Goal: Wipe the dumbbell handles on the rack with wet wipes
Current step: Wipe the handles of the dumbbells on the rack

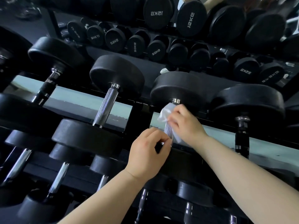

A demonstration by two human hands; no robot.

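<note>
A black dumbbell lies on the upper rack shelf, right of centre, with a knurled chrome handle. My right hand presses a white wet wipe around the upper half of that handle, just under the far weight head. My left hand grips the lower end of the same handle, close to the near head, which my hands hide. The wipe's lower edge hangs out below my right hand.
Other dumbbells lie on the same shelf: one with a bare chrome handle to the left, one to the right. A lower shelf holds smaller dumbbells. A mirror behind reflects more racks.
</note>
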